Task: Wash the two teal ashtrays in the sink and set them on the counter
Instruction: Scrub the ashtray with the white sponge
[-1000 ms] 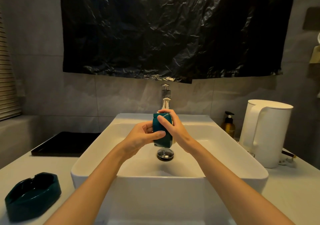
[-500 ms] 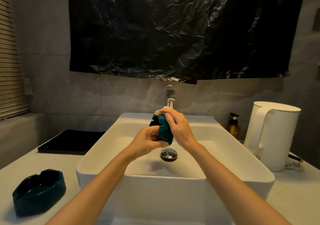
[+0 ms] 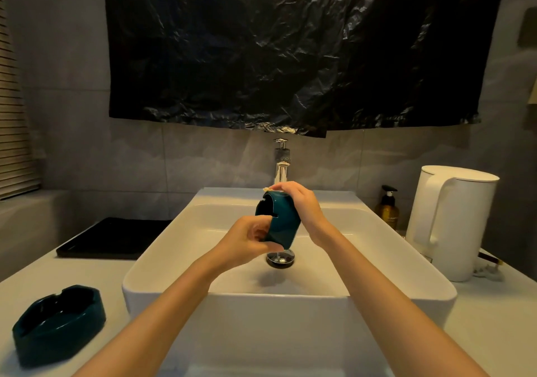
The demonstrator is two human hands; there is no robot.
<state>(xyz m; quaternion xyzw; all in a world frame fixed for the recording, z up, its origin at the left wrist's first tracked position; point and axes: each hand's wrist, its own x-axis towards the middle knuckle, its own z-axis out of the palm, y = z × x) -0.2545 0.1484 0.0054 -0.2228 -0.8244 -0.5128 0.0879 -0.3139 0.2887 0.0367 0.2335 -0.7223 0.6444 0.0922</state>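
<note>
A black plastic sheet (image 3: 290, 51) hangs on the wall high above and beyond both hands. The pale desk (image 3: 494, 333) spreads out to either side of the forearms, and the white sink (image 3: 406, 260) sits on it directly under the hands. A white kettle (image 3: 453, 222) stands well to the right of the right hand (image 3: 302, 205), and a black tray (image 3: 116, 237) lies well to the left of the left hand (image 3: 247, 243). One teal ashtray (image 3: 58, 327) rests on the desk, far to the left of the left hand and nearer the person. The other ashtray (image 3: 283, 225) is held on edge between the two hands over the sink, with its hollow facing left. The right hand's fingers curl over its top rim, and the left hand grips its lower left edge. The tap (image 3: 281, 164) rises just beyond the right hand, a brown pump bottle (image 3: 388, 208) stands to that hand's right, and the drain plug (image 3: 280, 257) lies just below the held ashtray.
</note>
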